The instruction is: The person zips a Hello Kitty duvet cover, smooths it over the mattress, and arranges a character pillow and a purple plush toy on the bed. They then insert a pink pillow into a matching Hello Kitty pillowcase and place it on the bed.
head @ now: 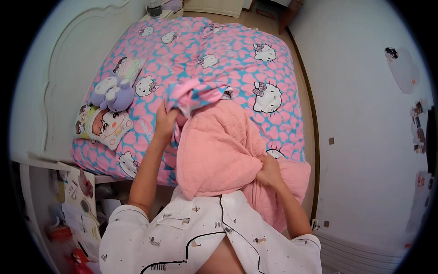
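Note:
My left hand point(166, 122) grips a bunched fold of pink and blue patterned fabric point(195, 96), where it meets the upper left of a pink quilt point(219, 150). My right hand point(269, 171) is closed on the quilt's right side, pulling a crease into it. The quilt bulges in front of my body, with more of it hanging off the near right side of the bed. Under it spreads a bedcover point(232, 44) with pink hearts and white cartoon cats. The fingertips of both hands are partly hidden in the cloth.
A purple plush toy point(118, 94) lies on the left of the bed beside a printed cushion point(111, 125). The white headboard point(68, 82) rises at left. A cluttered desk point(77, 205) stands near left, and a white wall point(352, 85) runs along the right.

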A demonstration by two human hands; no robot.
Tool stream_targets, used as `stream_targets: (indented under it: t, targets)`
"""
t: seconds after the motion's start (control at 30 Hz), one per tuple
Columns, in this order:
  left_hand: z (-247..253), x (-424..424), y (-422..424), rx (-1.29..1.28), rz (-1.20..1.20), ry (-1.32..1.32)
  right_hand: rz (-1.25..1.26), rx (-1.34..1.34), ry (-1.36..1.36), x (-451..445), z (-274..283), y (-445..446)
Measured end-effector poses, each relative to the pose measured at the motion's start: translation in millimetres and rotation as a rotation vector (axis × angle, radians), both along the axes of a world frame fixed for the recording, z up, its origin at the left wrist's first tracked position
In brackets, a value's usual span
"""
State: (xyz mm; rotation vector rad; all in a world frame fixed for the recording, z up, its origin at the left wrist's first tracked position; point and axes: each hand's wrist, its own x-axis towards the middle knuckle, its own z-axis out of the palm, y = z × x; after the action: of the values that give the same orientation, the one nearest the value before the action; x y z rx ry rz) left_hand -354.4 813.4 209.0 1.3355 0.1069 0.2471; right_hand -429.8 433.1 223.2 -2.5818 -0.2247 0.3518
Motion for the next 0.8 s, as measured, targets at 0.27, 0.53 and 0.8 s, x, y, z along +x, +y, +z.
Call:
stream_targets:
  t: [0.27,0.53,0.8]
  targets:
    - [5,94,91,-0.126,-0.097,0.309,0.182,0.075,-0.157,9,11,27]
    - [86,86,27,0.683,-0.605,0.228,0.287,0.056,-0.215,11,24,32]
    - [81,2,-29,0.967,-0.988,0.212,0.169,0.057,-0.128,10,13,25]
